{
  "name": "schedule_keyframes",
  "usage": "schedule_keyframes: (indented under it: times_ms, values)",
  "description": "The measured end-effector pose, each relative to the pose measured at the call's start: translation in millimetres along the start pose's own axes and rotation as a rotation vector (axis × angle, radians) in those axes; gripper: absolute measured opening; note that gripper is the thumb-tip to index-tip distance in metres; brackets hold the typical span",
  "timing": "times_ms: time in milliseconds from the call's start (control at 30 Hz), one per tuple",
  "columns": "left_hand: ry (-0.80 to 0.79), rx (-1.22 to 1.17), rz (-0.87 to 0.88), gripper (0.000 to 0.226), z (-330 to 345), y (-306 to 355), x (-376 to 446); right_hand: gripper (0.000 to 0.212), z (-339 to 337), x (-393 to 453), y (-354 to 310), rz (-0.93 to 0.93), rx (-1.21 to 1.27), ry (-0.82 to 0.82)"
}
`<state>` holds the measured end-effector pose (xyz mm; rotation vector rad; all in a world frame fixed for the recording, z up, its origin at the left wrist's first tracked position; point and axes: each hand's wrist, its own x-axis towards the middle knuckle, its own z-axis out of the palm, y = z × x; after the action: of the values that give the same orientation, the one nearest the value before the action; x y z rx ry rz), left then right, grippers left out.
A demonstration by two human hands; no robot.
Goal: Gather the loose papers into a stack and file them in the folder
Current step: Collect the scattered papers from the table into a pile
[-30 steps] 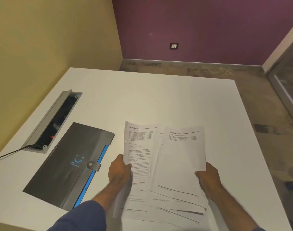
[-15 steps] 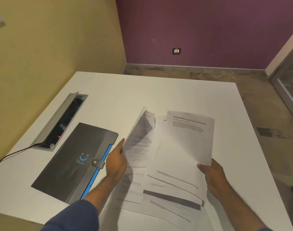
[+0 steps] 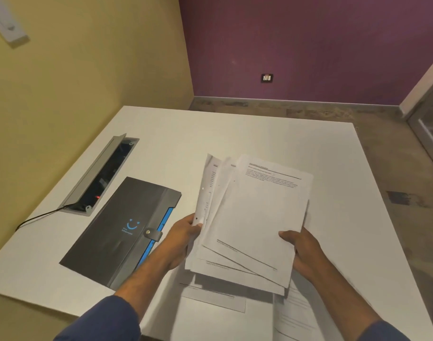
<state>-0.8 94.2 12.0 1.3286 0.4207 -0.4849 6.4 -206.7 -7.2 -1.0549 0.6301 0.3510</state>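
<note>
A fanned bundle of printed white papers is held up above the white table. My left hand grips the bundle's left edge, and my right hand grips its right edge. The sheets are skewed, with their bottom corners splayed. A few more loose sheets lie flat on the table under the bundle, near the front edge. The dark grey folder with a blue smile logo and a snap strap lies shut on the table, just left of my left hand.
An open cable hatch is set into the table at the left, with a black cable running out over the edge. Yellow wall at left, purple wall behind. Floor shows beyond the far and right table edges.
Both hands have lifted and drawn the spread sheets together into one bundle. The left-hand sheets, tilted up before, now overlap the right-hand ones.
</note>
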Motion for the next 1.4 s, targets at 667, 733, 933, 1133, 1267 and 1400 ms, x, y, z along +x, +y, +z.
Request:
schedule_keyframes:
  times_ms: [667, 733, 933, 1133, 1267, 1400]
  values:
    - [0.176, 0.380, -0.064, 0.051, 28.6, -16.5, 3.1, 0.045, 8.2, -14.4, 36.2, -0.008, -0.164, -0.005]
    - [0.189, 0.425, -0.070, 0.040, 29.1, -19.2, 5.3, 0.045, 7.7, -15.2, 35.4, -0.031, -0.209, -0.002]
    - [0.070, 0.399, -0.067, 0.043, 28.0, -14.1, 4.7, 0.033, 5.1, -15.8, 25.9, -0.038, -0.239, -0.014]
    - [0.062, 0.341, 0.105, 0.043, 40.0, 2.4, 1.4, 0.035, 12.4, -23.5, -3.4, -0.245, -0.333, -0.068]
    - [0.033, 0.253, 0.289, 0.041, 48.2, 17.1, -3.3, 0.027, 19.3, -32.4, -22.3, -0.434, -0.355, 0.012]
    - [-0.074, 0.235, 0.374, 0.053, 53.7, 31.9, -12.6, 0.028, 16.4, -39.9, -29.9, -0.521, -0.381, 0.021]
